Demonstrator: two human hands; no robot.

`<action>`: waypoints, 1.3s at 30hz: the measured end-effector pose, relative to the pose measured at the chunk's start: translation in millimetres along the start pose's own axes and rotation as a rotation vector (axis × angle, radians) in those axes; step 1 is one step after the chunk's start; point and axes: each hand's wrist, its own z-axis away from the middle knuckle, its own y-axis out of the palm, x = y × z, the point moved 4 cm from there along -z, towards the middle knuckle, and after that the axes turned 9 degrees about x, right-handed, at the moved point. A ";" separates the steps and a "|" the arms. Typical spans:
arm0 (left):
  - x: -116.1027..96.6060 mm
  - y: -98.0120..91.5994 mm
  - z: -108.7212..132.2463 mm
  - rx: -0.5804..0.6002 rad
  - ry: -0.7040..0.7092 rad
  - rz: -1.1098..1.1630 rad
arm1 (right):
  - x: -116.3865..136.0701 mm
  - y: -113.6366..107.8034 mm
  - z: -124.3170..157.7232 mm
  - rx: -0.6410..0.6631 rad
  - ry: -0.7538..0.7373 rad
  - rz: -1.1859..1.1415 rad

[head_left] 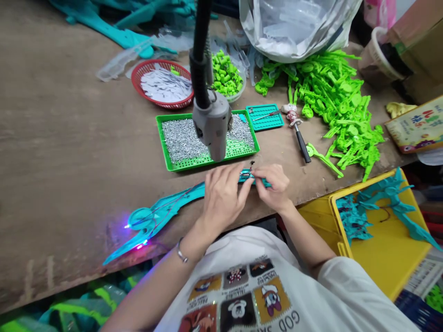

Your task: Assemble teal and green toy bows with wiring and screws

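A worn brown worktable [69,138] fills most of the view. At its right end stands a yellow plastic crate [387,263] holding teal moulded toy parts [380,203]. Along the far side lies a heap of bright green plastic sprues [332,97], with a clear plastic bag [294,27] behind it. A teal toy sword [162,212] lies along the near edge of the table, its blade end to the left glowing with small pink and blue lights, thin wires running along it.

A green tray [180,163] of small silver screws sits just beyond the sword, and a hanging grey electric screwdriver [212,124] on a black arm dangles over it. Behind the tray are a red basket [138,76] of white pieces and a clear bowl of green plastic caps [225,76]. To the right lie a small teal tray [266,121] and a black-handled hand tool [302,143].

A printed box [417,127] at the right edge carries writing too small to read. The person's white T-shirt [263,295] has cartoon panels and upside-down letters that look like "GOD".

The left hand [223,198] lies over the handle end of the sword, fingers curled down on it. The right hand [273,182] meets it from the right, thumb and forefinger pressed together on a tiny dark piece at the sword's upper edge, between the two hands. The sword's handle is mostly hidden under both hands.
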 end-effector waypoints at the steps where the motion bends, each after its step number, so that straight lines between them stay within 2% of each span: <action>1: -3.0 4.7 -5.4 0.004 -0.018 0.044 | 2.6 -0.8 2.3 -0.004 -0.013 0.003; 3: -3.5 12.4 -12.7 0.018 -0.055 0.182 | 5.5 -4.1 5.4 -0.027 0.000 -0.031; 7: 3.3 17.4 -15.8 0.045 -0.097 0.399 | 5.0 -12.0 3.9 -0.045 0.147 -0.192; 9: 2.8 15.5 -14.0 0.057 -0.099 0.386 | 7.1 -13.7 -0.8 -0.042 0.170 -0.219; 15: -5.9 10.4 -8.0 0.039 -0.080 0.231 | 20.6 -10.4 -12.0 -0.009 0.042 -0.142; 20: 4.1 19.5 -9.2 0.070 -0.073 0.287 | 12.8 -9.8 -11.3 0.000 0.168 -0.311; 26: 14.9 25.5 -6.3 0.100 -0.019 0.378 | 10.4 -3.7 -14.0 0.064 0.175 -0.457; 33: 14.8 25.4 -4.2 0.076 -0.039 0.340 | 14.7 2.1 -10.3 -0.017 0.195 -0.362; 39: 9.1 25.2 -8.4 0.149 -0.053 0.356 | 16.5 0.9 -2.3 -0.091 0.200 -0.212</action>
